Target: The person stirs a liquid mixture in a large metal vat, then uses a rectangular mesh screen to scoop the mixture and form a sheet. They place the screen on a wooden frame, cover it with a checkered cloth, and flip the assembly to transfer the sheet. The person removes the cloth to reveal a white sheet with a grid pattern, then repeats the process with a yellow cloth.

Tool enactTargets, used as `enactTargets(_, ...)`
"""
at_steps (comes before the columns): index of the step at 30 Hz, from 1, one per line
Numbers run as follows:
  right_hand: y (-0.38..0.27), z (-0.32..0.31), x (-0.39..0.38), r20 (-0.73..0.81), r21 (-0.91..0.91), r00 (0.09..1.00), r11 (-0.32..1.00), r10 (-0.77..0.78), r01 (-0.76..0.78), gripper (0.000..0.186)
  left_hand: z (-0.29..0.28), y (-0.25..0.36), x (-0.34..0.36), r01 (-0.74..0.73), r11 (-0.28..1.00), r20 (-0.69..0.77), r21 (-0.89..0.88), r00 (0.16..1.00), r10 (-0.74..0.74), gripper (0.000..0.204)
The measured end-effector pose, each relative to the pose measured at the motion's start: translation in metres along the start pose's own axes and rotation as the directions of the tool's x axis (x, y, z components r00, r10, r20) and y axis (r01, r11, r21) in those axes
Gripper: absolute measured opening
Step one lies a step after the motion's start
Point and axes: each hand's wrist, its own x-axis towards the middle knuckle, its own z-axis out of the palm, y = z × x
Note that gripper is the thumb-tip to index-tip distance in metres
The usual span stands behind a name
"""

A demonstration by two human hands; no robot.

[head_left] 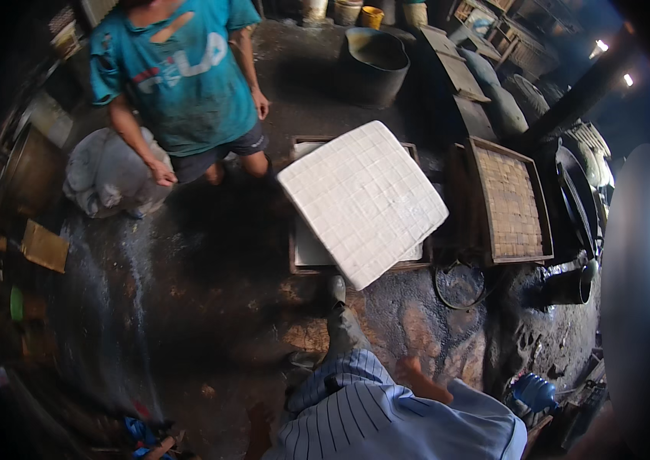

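My right hand [412, 372] hangs low beside my striped blue clothing, away from any object; its fingers are too small and blurred to read. In shadow on the other side, my left hand [260, 416] also hangs low, its fingers dim. Nothing shows in either hand. Beyond my boot lies a large white square slab [367, 199] marked in a grid, perhaps tofu. It rests askew over a wooden frame [292, 249], its near corner jutting past the frame's edge. A white surface shows beneath it inside the frame.
A person in a torn teal shirt [187, 84] stands at far left, beside a pale bulging sack [114, 172]. A wooden tray with a woven base [510, 201] stands right. Behind is a large dark tub [375, 69]. A hose loop [459, 307] lies on the wet floor.
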Motion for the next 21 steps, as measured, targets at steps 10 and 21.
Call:
enactTargets(10,-0.138,0.295,-0.118,0.335,-0.511,0.942,0.839,-0.005,0.186,0.022,-0.255,0.081,0.076,-0.512,0.651,-0.157,-0.561,0.838,0.523,0.04)
enactTargets(21,-0.187,0.903,-0.309,0.623,-0.509,0.704,0.506,-0.341,0.696,0.043,-0.565,0.249,0.103,-0.632,0.613,-0.448,-0.475,0.773,0.449,0.038)
